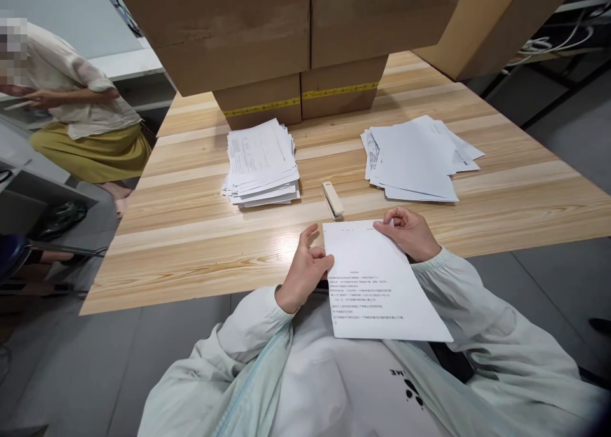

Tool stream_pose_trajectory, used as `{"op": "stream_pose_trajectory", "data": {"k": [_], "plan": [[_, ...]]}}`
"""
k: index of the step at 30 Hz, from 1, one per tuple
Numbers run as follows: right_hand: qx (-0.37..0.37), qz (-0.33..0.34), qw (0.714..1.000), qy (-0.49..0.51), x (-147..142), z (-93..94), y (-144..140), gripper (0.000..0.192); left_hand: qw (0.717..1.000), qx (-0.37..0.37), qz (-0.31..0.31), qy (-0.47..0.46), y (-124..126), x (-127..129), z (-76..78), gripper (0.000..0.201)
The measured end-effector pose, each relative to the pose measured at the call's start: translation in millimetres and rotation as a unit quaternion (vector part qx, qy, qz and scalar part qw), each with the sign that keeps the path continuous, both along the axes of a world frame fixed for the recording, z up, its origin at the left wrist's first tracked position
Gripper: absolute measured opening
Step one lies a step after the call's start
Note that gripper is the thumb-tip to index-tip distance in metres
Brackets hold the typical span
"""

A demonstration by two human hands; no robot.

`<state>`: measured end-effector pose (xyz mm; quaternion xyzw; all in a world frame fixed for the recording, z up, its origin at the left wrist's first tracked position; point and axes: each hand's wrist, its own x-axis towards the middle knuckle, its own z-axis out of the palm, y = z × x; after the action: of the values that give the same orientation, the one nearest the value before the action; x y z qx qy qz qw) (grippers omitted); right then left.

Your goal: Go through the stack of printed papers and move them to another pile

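Both hands grip one printed sheet (pixel 377 284) at the table's near edge: left hand (pixel 305 268) pinching its left margin, right hand (pixel 408 233) clasping its top edge. Four closed cardboard boxes (pixel 267 100) stand at the back of the pale wooden table (pixel 191 233), contents hidden. Two paper stacks (pixel 261 163) (pixel 415 158) flank one stapler (pixel 331 200). Another person (pixel 76 106) sits left.

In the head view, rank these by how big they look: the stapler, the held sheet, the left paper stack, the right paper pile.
1. Held sheet, though nearness to the camera inflates it.
2. Right paper pile, fanned out.
3. Left paper stack; close to the pile in area, so that order is unsure.
4. Stapler, clearly smallest.
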<state>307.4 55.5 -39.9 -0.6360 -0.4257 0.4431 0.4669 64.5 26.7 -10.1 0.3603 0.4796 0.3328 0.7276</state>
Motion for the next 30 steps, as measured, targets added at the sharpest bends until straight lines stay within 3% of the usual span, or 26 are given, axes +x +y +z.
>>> {"op": "stream_pose_trajectory", "data": {"k": [5, 10, 16, 19, 23, 27, 30], "plan": [[0.000, 0.008, 0.999, -0.040, 15, 2.2, 16, 0.044, 0.997, -0.040, -0.058, 0.022, 7, 10, -0.2, 0.037], [-0.010, 0.032, 0.997, -0.068, 24, 6.3, 29, 0.039, 0.993, -0.092, -0.060, 0.042, 16, 22, 3.9, 0.033], [-0.001, 0.091, 0.982, -0.164, 41, 4.4, 41, 0.039, 0.993, -0.108, -0.043, -0.007, 25, 30, 3.2, 0.029], [0.005, 0.161, 0.953, -0.258, 63, 16.0, 47, 0.036, 0.993, -0.113, -0.038, -0.010, 26, 30, 1.3, 0.029], [0.040, 0.192, 0.877, -0.439, 81, 53.5, 65, 0.026, 0.992, -0.117, -0.033, -0.018, 26, 29, -0.1, 0.029], [0.130, 0.247, 0.822, -0.497, 36, 84.0, 95, 0.020, 0.993, -0.111, -0.032, -0.013, 26, 30, -1.1, 0.030], [0.158, 0.291, 0.812, -0.480, -24, 82.3, 120, 0.026, 0.994, -0.104, -0.033, -0.007, 26, 32, -1.7, 0.029]]}}
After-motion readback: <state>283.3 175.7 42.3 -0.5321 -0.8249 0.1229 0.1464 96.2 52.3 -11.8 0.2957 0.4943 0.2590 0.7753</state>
